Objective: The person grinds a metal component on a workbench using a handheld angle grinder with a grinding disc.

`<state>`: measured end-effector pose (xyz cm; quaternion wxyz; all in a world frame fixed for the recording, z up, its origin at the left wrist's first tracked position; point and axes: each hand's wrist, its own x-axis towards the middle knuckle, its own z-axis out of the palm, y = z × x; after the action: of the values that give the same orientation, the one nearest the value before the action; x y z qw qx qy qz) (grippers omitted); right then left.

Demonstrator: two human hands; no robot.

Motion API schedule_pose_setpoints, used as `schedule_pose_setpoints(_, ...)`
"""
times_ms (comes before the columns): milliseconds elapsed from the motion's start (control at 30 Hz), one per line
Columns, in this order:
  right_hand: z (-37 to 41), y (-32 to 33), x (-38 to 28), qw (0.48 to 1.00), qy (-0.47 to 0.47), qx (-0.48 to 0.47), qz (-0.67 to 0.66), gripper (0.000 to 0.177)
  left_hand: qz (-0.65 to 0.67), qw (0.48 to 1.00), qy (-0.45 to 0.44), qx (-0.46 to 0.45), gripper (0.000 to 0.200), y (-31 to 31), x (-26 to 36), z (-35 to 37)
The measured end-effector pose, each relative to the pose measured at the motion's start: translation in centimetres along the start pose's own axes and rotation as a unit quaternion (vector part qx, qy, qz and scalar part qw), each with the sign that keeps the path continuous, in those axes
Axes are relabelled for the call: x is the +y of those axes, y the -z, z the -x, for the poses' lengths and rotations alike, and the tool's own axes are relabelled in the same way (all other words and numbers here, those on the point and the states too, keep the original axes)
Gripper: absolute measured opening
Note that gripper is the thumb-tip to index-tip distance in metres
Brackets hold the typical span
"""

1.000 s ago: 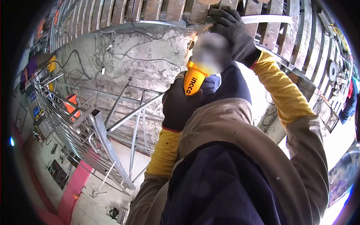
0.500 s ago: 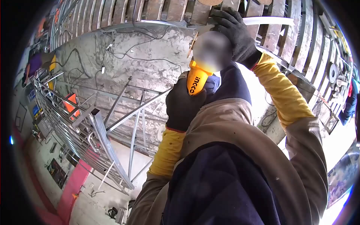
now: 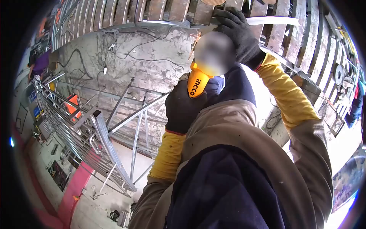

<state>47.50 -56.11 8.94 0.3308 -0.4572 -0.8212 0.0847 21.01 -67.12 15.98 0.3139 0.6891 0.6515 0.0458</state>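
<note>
My left hand (image 3: 183,105), in a dark glove, is wrapped around the body of a yellow angle grinder (image 3: 197,82) with black lettering. A blurred patch hides the grinder's head and whatever it touches. Orange sparks (image 3: 196,41) show just left of that patch. My right hand (image 3: 237,32), also gloved, is bent over the near edge of the slatted bench (image 3: 177,10). From under its fingers a pale flat strip (image 3: 272,21) runs right across the slats; the grip itself is partly hidden.
A welded metal frame of bars (image 3: 103,133) stands on the left, with an orange piece (image 3: 72,105) in it. Cables (image 3: 152,61) trail over the stained floor. A disc (image 3: 338,74) lies at the bench's right. A person in purple (image 3: 41,63) is at far left.
My left hand and the grinder have shifted slightly left. The sparks look more scattered. The person in purple at far left has changed position. My right hand stays in place.
</note>
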Motion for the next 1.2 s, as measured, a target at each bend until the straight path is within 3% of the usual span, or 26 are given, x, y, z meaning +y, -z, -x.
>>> schedule_pose_setpoints(367,-0.3,-0.1,0.0,1.0,0.006,0.013,-0.006,0.042,0.01,0.999,-0.013,0.03,0.046,-0.6,0.2,0.1)
schedule_pose_setpoints(867,-0.5,0.2,0.0,1.0,0.008,-0.001,-0.015,0.042,0.012,0.999,0.035,0.013,0.046,-0.8,1.0,0.6)
schedule_pose_setpoints(967,-0.2,0.0,0.6,1.0,0.017,-0.01,-0.003,0.044,0.021,0.998,-0.02,0.051,0.044,-0.3,-0.2,0.8)
schedule_pose_setpoints(1200,0.2,-0.5,1.0,1.0,0.017,-0.001,0.014,0.044,-0.055,0.998,-0.035,-0.02,0.053,1.9,-2.5,-0.8)
